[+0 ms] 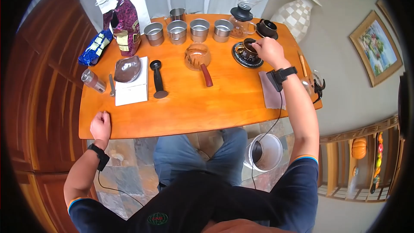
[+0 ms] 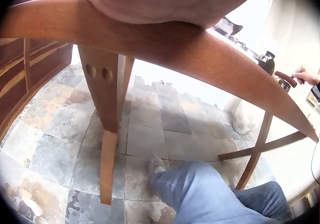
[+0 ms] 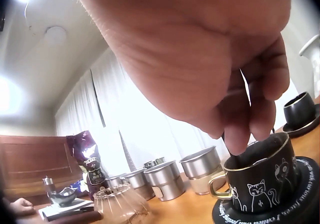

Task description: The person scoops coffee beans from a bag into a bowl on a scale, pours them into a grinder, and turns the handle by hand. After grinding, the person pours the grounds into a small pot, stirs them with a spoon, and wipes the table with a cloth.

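My right hand (image 1: 271, 52) is over a black cup (image 3: 257, 186) with a gold rim and handle and white cat drawings. The cup stands on a black saucer (image 3: 222, 211) with white lettering. Thumb and fingertips pinch a thin shiny handle (image 1: 253, 44) that goes down into the cup; its lower end is hidden, and I cannot tell what kind of utensil it is. My left hand (image 1: 100, 126) rests on the table's front left edge, fingers curled in, holding nothing. In the left wrist view only the underside of that hand (image 2: 160, 1) shows above the table edge.
Several metal cups (image 1: 199, 30) line the back, near a glass dripper on a carafe (image 1: 241, 25) and another black cup (image 1: 267, 29). A red-handled glass pot (image 1: 197, 57) and a black scoop (image 1: 158, 80) lie mid-table. Coffee bags (image 1: 125, 26) stand left; a bucket (image 1: 269, 157) is below.
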A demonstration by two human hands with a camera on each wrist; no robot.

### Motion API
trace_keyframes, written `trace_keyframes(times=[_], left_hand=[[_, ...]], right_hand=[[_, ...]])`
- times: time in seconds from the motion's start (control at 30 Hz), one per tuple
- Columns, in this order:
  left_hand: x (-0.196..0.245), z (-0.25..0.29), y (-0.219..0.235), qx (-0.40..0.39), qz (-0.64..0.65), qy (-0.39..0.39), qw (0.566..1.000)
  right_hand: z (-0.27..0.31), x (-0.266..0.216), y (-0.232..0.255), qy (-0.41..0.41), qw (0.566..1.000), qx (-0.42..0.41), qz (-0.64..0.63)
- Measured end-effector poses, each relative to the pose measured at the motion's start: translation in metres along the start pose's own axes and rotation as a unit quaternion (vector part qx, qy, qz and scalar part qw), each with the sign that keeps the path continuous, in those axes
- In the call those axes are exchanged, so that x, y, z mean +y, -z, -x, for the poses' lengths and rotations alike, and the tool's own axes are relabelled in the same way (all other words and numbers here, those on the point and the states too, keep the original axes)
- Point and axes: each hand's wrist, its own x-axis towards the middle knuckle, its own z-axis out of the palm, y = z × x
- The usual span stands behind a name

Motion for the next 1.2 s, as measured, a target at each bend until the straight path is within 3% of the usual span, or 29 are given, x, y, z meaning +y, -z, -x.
trace_keyframes(times=[0.17, 0.33, 0.67, 0.73, 0.93, 1.2], left_hand=[[0.002, 0.0, 0.0, 0.002, -0.01, 0.007, 1.0], [0.002, 0.001, 0.0, 0.011, 0.003, -0.001, 1.0], [0.004, 0.0, 0.001, 0.013, -0.012, 0.003, 1.0], [0.002, 0.001, 0.0, 0.006, -0.007, 0.007, 1.0], [0.001, 0.001, 0.0, 0.008, 0.0, 0.004, 1.0], [0.001, 0.0, 0.0, 0.008, -0.005, 0.0, 1.0]], right_hand=[[-0.012, 0.017, -0.011, 0.005, 0.998, 0.037, 0.056], [-0.006, 0.017, -0.001, -0.013, 0.998, 0.002, 0.061], [-0.007, 0.007, -0.007, -0.002, 0.999, 0.003, -0.045], [-0.009, 0.01, -0.01, 0.011, 0.999, 0.034, 0.021], [-0.003, 0.019, 0.0, -0.002, 0.998, 0.017, 0.067], [-0.001, 0.007, -0.002, 0.02, 1.0, 0.003, -0.006]])
